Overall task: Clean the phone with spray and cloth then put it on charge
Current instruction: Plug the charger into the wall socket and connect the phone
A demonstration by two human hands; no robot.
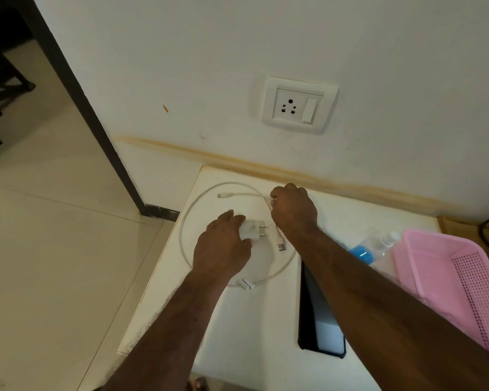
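On the white counter (237,328) my left hand (223,246) grips a white charger plug (251,230), its two pins pointing right. My right hand (294,207) is closed on the white charging cable (187,218), which lies in a wide loop around both hands; one small connector lies at the loop's far side and the USB end rests beside the plug. The dark phone (319,323) lies flat on the counter, partly hidden under my right forearm. A clear spray bottle (376,245) with a blue label lies beside it.
A white wall socket with a switch (299,105) is on the wall above the counter. A pink perforated basket (458,277) stands at the right. The counter's left edge drops to a tiled floor (54,249); a dark door frame runs diagonally at left.
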